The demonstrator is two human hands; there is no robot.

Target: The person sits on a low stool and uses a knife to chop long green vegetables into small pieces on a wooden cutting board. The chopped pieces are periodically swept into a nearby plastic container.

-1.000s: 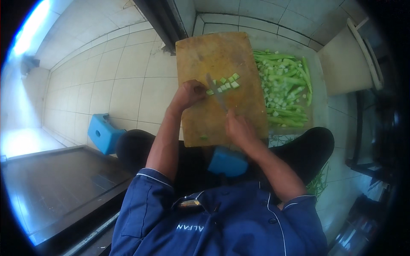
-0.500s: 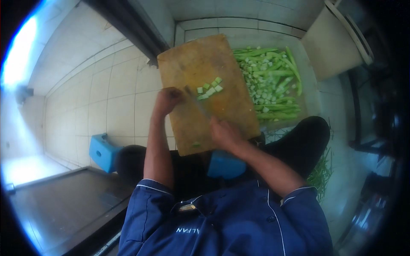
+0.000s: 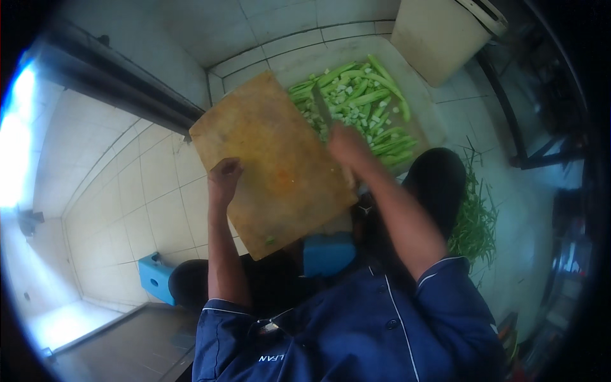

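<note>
My right hand is closed round the handle of a knife. Its blade lies past the right edge of the wooden cutting board, over diced pale-green vegetable pieces. Among these dice lie long green vegetable strips, all on the floor-level surface beside the board. By the board's left edge is my left hand, its fingers curled together; what they hold, if anything, is hidden. A small green scrap rests at the board's near corner.
A beige bin stands at the far right. Thin green trimmings are heaped on the floor to the right of my knee. Blue stools appear below the board and at the left. A dark post runs along the upper left.
The diced pieces on the board are gone from it. My right hand and the knife have moved right, off the board, over the vegetables. My left hand stays near the left edge. The view has shifted.
</note>
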